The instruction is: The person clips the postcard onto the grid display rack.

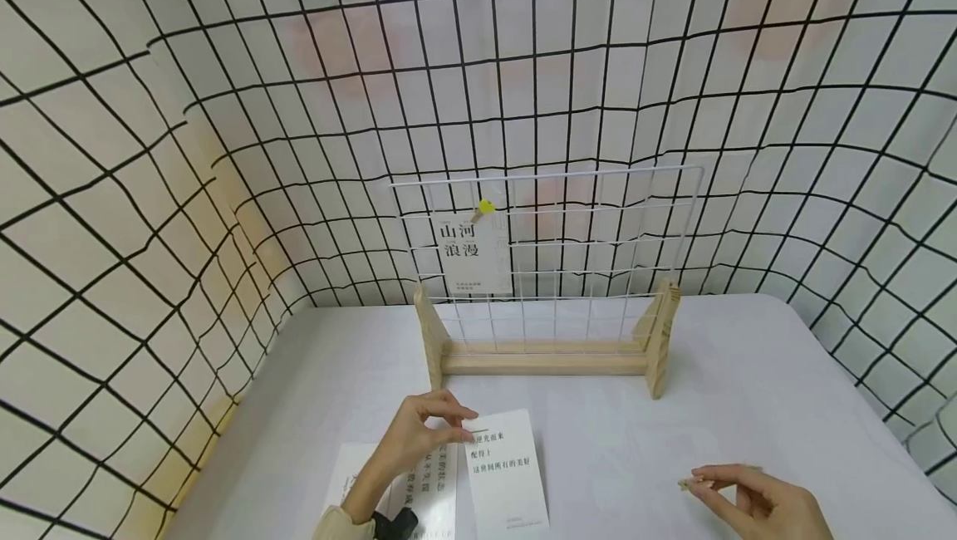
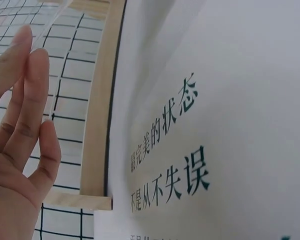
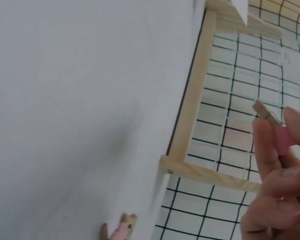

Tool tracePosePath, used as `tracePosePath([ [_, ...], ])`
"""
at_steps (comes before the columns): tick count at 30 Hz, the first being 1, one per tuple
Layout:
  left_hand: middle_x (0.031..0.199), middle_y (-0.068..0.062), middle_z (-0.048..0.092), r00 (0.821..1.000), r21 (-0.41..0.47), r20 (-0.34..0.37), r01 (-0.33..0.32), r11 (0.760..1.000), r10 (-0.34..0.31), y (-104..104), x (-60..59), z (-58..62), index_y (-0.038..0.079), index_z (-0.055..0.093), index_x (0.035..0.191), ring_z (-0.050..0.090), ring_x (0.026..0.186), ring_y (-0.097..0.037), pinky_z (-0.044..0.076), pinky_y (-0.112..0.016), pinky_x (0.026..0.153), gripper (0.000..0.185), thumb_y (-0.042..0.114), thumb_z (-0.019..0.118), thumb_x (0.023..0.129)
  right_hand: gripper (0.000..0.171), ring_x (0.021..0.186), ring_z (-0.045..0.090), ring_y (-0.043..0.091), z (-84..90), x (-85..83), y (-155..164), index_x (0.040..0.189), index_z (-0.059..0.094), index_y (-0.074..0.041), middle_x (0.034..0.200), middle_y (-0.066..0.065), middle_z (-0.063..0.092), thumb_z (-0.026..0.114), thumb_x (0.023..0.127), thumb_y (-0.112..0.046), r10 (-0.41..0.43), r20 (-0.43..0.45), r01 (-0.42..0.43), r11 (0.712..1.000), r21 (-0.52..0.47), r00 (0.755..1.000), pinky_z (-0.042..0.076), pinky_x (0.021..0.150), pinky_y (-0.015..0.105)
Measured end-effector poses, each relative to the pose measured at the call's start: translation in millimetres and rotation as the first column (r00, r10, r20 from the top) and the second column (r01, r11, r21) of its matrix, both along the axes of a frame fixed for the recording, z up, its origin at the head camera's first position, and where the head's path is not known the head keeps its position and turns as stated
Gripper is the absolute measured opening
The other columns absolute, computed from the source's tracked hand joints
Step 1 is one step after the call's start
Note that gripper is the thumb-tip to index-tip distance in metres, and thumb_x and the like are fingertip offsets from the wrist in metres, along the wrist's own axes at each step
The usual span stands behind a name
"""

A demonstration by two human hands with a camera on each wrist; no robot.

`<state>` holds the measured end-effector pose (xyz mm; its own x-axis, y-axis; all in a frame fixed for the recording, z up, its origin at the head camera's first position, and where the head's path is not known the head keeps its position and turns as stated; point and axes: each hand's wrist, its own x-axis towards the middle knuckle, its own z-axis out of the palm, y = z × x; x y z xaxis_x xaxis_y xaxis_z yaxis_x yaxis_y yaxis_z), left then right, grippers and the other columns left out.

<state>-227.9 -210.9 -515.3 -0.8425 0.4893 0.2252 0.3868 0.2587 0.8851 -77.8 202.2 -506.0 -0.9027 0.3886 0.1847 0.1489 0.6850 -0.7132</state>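
Near the table's front edge, the left hand [image 1: 414,440] pinches the top corner of a printed card [image 1: 503,473] (lying flat) — the right hand [image 1: 755,497] pinches a small wooden clothespin [image 1: 686,483] toward the front right corner

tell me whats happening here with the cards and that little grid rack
A person sits at a white table. Their left hand pinches the top edge of a printed card lying flat, beside another card partly under the wrist. Their right hand holds a small wooden clothespin in its grip. Behind stands a white wire grid in a wooden stand, with one card already clipped on by a yellow peg.
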Motion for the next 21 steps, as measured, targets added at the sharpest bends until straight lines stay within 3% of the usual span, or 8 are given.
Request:
tracePosePath([
  [6, 0.09, -0.015, 0.072, 1.0, 0.054, 0.014, 0.026, 0.998, -0.027, 1, 0.3, -3.5, 0.006, 0.08, 0.109, 0.069, 0.085, -0.007, 0.048, -0.029, 0.103, 0.029, 0.017, 0.084, 0.083, 0.017, 0.043, 0.036, 0.011, 21.3, -7.4, -1, 0.085, 0.081, -0.014, 0.053, -0.001, 0.044, 0.093, 0.076, -0.022, -0.043, -0.039, 0.039, 0.995, -0.096, 0.998, 0.03, 0.042, 0.026],
  [13, 0.093, -0.015, 0.071, 0.998, 0.032, 0.031, 0.052, 0.998, -0.053, -1, 0.4, -0.4, 0.004, 0.079, 0.114, 0.064, 0.088, -0.006, 0.047, -0.03, 0.101, 0.028, 0.017, 0.08, 0.089, 0.023, 0.051, 0.042, 0.014, 27.9, -15.3, 3, 0.091, 0.082, -0.016, 0.057, 0.001, 0.046, 0.088, 0.081, -0.036, 0.029, 0.091, -0.014, 0.987, -0.16, 0.995, 0.034, 0.045, 0.027],
  [17, 0.095, -0.015, 0.072, 0.998, 0.03, 0.023, 0.066, 0.997, -0.067, 0, 1.0, 5.2, 0.004, 0.078, 0.114, 0.064, 0.09, -0.006, 0.048, -0.031, 0.101, 0.027, 0.016, 0.079, 0.09, 0.032, 0.046, 0.045, 0.017, 27.0, -16.2, 3, 0.108, 0.082, -0.012, 0.06, 0.001, 0.063, 0.087, 0.084, -0.032, 0.066, 0.094, -0.039, 0.963, -0.266, 0.993, 0.036, 0.042, 0.03],
  [21, 0.095, -0.016, 0.072, 0.996, 0.037, 0.005, 0.094, 0.995, -0.094, 3, 2.6, 12.0, 0.002, 0.078, 0.114, 0.064, 0.089, -0.005, 0.048, -0.031, 0.096, 0.026, 0.015, 0.078, 0.091, 0.036, 0.042, 0.046, 0.019, 25.9, -17.9, 2, 0.116, 0.079, -0.006, 0.059, 0.007, 0.067, 0.086, 0.086, -0.026, 0.107, 0.052, -0.084, 0.94, -0.331, 0.993, 0.037, 0.041, 0.033],
])
